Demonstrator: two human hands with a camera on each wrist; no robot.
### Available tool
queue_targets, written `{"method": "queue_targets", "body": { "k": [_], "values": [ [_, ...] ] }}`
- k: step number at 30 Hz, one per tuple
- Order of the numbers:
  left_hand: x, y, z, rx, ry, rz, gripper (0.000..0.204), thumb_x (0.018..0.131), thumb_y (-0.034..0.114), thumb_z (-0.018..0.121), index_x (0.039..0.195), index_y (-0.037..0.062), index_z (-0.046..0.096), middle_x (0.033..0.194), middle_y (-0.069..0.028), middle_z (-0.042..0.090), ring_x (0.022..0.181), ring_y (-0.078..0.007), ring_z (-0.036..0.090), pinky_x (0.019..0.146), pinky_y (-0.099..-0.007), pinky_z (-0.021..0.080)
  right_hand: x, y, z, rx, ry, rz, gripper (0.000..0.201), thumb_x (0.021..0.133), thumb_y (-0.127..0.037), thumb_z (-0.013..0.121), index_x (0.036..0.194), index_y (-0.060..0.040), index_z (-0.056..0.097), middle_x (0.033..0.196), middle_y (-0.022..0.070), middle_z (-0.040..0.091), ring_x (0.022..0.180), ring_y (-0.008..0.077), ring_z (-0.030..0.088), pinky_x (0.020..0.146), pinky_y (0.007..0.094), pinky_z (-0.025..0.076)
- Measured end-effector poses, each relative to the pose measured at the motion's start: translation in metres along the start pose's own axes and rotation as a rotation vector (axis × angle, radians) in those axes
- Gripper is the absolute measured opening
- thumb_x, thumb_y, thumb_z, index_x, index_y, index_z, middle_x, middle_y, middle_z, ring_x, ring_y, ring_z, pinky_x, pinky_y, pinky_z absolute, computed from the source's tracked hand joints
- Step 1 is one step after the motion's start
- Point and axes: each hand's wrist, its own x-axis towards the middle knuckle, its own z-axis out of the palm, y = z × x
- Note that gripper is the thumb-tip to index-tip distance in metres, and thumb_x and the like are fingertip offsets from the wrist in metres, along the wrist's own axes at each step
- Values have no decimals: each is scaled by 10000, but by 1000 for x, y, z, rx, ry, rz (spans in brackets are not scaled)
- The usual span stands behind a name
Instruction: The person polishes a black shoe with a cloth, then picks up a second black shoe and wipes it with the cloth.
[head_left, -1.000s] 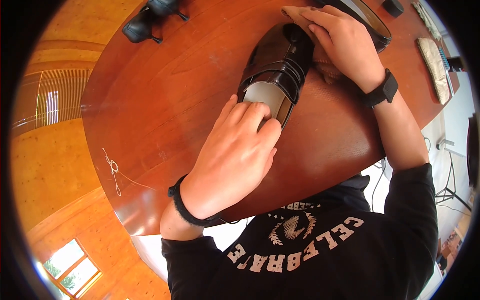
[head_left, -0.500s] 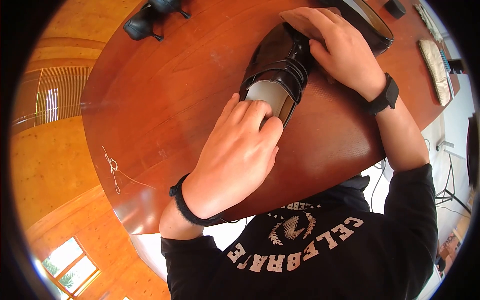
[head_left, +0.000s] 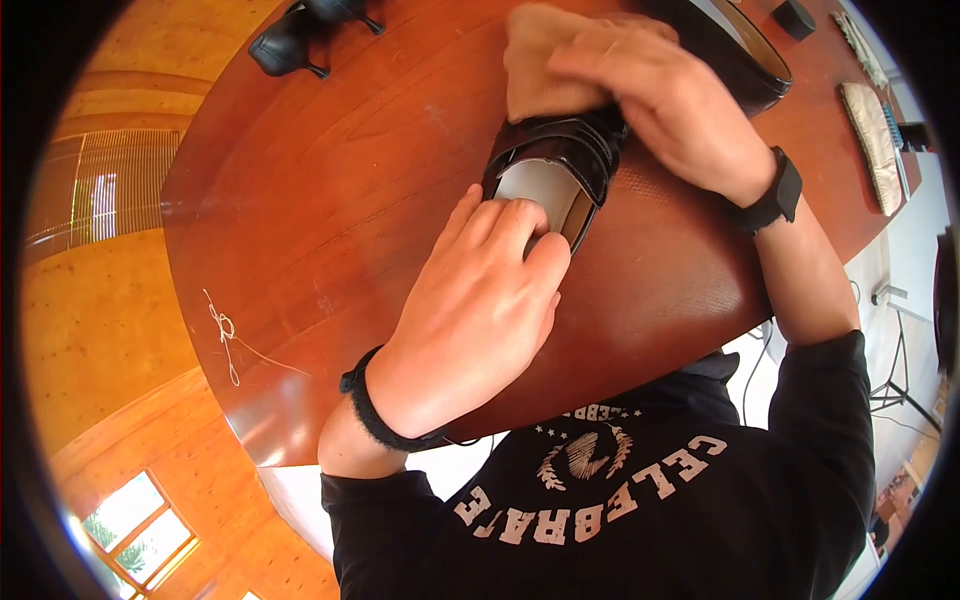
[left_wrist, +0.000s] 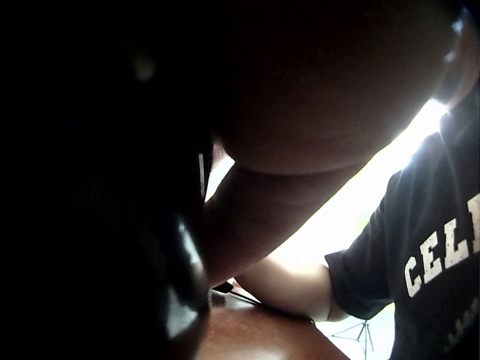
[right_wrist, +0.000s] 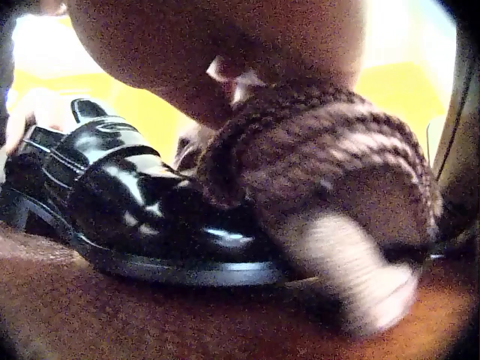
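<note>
A glossy black loafer lies on the table with its toe pointing away from me and its pale insole showing. My left hand grips it at the heel end, the fingers curled into the opening. Over the toe my right hand holds a brown cloth, which spreads out to the left past the fingers and hides the toe. In the right wrist view the ribbed cloth is bunched against the loafer's front. The left wrist view is mostly dark.
A second black shoe stands just beyond my right hand. Black heeled shoes are at the far left. A round black object and a beige padded item lie at the right. Loose pale string lies near the left table edge.
My right hand has moved left with the cloth, from the toe's right side to across its top. The left hand and the loafer have stayed nearly still.
</note>
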Motion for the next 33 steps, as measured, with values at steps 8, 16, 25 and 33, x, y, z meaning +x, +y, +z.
{"method": "queue_targets", "body": {
  "k": [8,16,25,33],
  "values": [
    [-1,1,0,11,6,4,282,756,1,751,959,19,556,1112,-139,533,1074,-416,535,1102,-559,415,-9,22,6,-113,-66,235,498,864,73,541,1348,-19,618,1385,167,616,1377,378,493,1150,465,390],
    [1,1,-1,47,19,34,245,765,24,733,959,9,584,1052,-151,543,1027,-368,566,1064,-560,446,-6,6,0,-37,-203,35,459,920,-27,555,1376,-38,608,1481,135,551,1450,360,411,1199,458,330],
    [0,2,-1,9,0,-6,290,750,-5,753,962,17,556,1114,-141,532,1079,-416,536,1105,-556,414,-5,6,-3,9,-260,16,460,1014,-220,493,1416,-11,570,1531,156,502,1479,375,360,1217,465,288],
    [0,2,-1,33,15,17,271,757,10,742,967,10,572,1085,-150,538,1058,-397,551,1088,-560,428,-9,9,2,-80,-200,196,489,1063,-329,462,1445,-37,553,1538,160,492,1475,348,376,1209,439,299]
  ]
}}
